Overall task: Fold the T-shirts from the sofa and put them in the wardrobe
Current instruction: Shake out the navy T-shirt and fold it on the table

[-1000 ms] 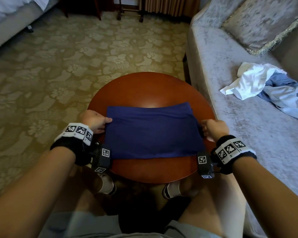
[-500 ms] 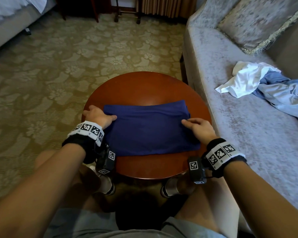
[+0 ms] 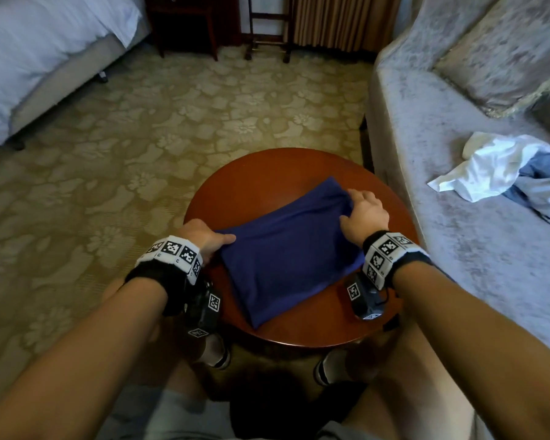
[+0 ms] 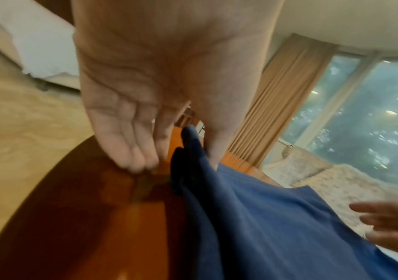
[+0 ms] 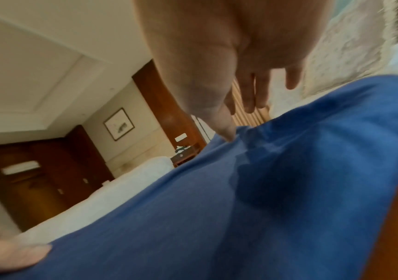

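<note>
Currently mid-fold: navy T-shirt [image 3: 286,249] lies as a skewed rectangle on the round wooden table [image 3: 267,173]. Left hand [image 3: 200,239] pinches the left edge, thumb on top and fingers at the table side. Right hand [image 3: 364,211] bunches the far right corner; the right wrist view is blurred, so I'd say thumb pressing with the other fingers loose, not a full grasp.

To do this step well: anchor the left edge, carry the right side across in one motion, line up the edges, flatten the ridge under the right thumb before creasing.

White T-shirt [image 3: 492,166] and light blue garment [image 3: 540,182] lie crumpled on the grey sofa [image 3: 458,249], unfolded.

No readable brands or text; only black-and-white marker patterns on the wristbands [image 3: 388,252].
</note>
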Demonstrator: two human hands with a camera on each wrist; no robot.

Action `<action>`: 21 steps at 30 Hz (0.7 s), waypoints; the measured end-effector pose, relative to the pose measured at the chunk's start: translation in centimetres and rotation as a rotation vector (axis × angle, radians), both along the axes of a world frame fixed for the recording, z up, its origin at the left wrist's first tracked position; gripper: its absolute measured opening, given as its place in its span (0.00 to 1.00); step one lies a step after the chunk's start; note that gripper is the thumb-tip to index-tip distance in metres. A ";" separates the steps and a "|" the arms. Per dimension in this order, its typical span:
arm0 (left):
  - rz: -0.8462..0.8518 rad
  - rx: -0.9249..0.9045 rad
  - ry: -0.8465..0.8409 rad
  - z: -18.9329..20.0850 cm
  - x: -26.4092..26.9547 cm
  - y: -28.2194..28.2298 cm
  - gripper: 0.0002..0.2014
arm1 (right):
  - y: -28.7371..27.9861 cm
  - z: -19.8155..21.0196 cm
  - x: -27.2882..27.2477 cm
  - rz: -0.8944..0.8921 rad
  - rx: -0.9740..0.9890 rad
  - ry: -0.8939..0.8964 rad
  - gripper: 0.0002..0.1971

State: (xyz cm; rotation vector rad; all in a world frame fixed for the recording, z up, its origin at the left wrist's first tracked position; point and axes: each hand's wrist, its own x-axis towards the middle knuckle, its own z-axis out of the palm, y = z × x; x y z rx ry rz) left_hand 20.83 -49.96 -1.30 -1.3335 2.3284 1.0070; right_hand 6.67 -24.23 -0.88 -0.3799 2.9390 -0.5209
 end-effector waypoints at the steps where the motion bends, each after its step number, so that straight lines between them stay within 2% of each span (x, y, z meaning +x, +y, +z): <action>1: -0.065 -0.184 0.051 0.1 -0.3 -0.3 0.25 | -0.5 0.0 0.6 -0.028 -0.022 0.048 0.25; 2: -0.135 -0.320 0.161 0.3 -0.7 -0.4 0.22 | -0.9 0.1 1.3 -0.047 -0.056 0.059 0.21; 4: -0.295 -0.402 0.443 0.5 -1.5 0.8 0.13 | -1.4 -0.1 2.5 -0.051 -0.088 -0.074 0.20; 6: -0.497 -0.315 0.602 0.6 -2.6 3.2 0.07 | -1.7 -0.7 4.0 -0.044 0.030 -0.287 0.35; 7: -0.604 -0.242 0.624 0.4 -3.1 4.4 0.05 | -1.8 -0.8 4.8 -0.047 0.100 -0.357 0.43; 9: -0.859 -0.173 0.551 -0.3 -4.2 6.2 0.09 | -1.7 -0.9 5.9 -0.038 0.183 -0.405 0.51; 11: -1.062 -0.246 0.329 -1.2 -4.8 6.9 0.19 | -1.3 -1.2 6.2 0.005 0.241 -0.455 0.55; 12: -1.093 -0.292 0.233 -1.6 -4.9 6.9 0.22 | -0.9 -1.4 6.0 0.032 0.277 -0.478 0.56; 15: -1.068 -0.416 0.152 -1.4 -4.9 6.7 0.25 | -0.3 -1.8 4.8 0.124 0.342 -0.488 0.56; 17: -1.037 -0.396 0.117 -0.2 -4.8 6.7 0.24 | -0.5 -1.4 3.9 0.196 0.367 -0.454 0.54; 19: -1.008 -0.366 0.089 0.9 -4.9 6.3 0.21 | -1.2 -0.5 3.3 0.256 0.328 -0.427 0.50; 21: -0.976 -0.393 0.129 1.5 -4.9 5.8 0.18 | -2.0 -0.1 2.9 0.283 0.208 -0.422 0.49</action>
